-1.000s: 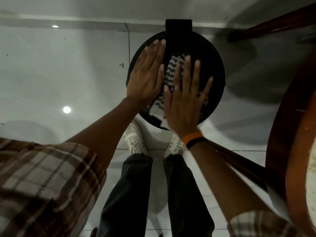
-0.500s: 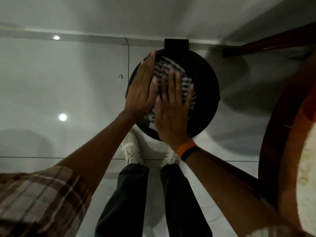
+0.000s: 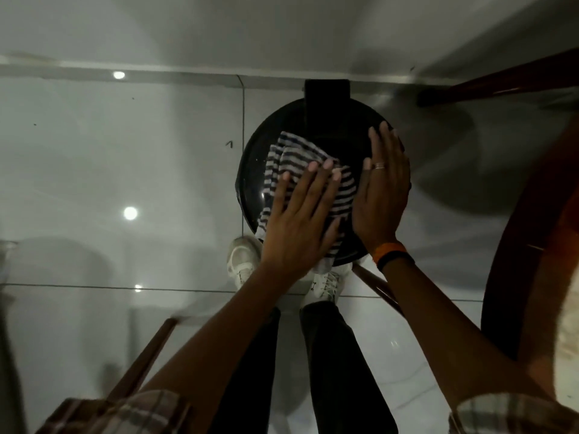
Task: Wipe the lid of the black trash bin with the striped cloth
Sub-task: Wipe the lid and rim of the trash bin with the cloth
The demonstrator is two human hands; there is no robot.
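The round black trash bin lid [image 3: 354,136] lies below me on the floor, its black hinge block at the far edge. The striped cloth [image 3: 291,155], white with dark stripes, is spread over the lid's left and middle, one end hanging off the near rim. My left hand [image 3: 300,223] presses flat on the cloth, fingers pointing away. My right hand [image 3: 382,195], with a ring and an orange wristband, rests flat on the bare right side of the lid, just beside the cloth.
A round wooden table [image 3: 532,245] curves close along the right. Dark wooden legs cross at the upper right [image 3: 501,79], near the bin [image 3: 376,283] and at lower left [image 3: 141,364]. My white shoes [image 3: 241,258] stand against the bin on glossy white tiles.
My hands have traded places: the left moved from the lid's left side onto the cloth, and the right slid off the cloth to the lid's right side. The cloth shifted left.
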